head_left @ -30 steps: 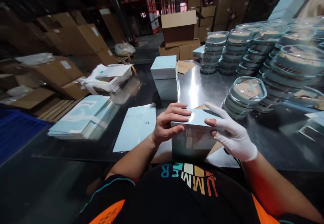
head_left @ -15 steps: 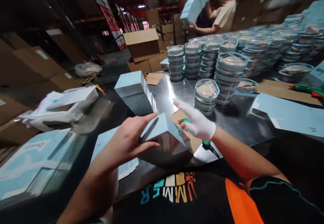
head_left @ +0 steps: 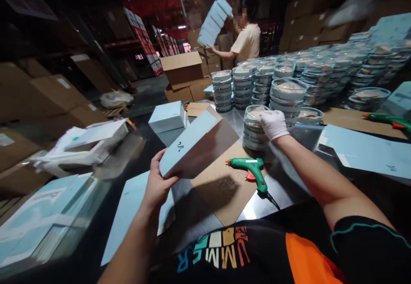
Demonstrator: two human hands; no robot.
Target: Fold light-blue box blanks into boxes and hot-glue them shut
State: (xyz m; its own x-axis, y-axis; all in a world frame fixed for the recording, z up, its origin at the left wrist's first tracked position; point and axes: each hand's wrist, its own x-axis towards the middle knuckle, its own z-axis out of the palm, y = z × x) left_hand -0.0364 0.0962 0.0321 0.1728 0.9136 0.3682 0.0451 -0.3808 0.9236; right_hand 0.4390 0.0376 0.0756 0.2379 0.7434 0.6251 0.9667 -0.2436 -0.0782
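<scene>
Pale-blue box (head_left: 192,145) is now lifted off the steel table (head_left: 289,181) and tilted, far end up toward 1 o'clock; half a second ago it sat on the surface under both hands. Left hand (head_left: 158,185) grips its near corner alone, thumb on the top face, fingers curled underneath and mostly hidden. Brown cardboard sheet (head_left: 221,190) below the box is now exposed, with a green glue gun (head_left: 252,168) lying on it at 3 o'clock from the box. Right hand (head_left: 273,123), white glove, has moved off the box to 1 o'clock and rests on top of a stack of clear lidded dishes (head_left: 255,130), fingers curled over the top lid. Whether it grips the lid, cannot tell.
</scene>
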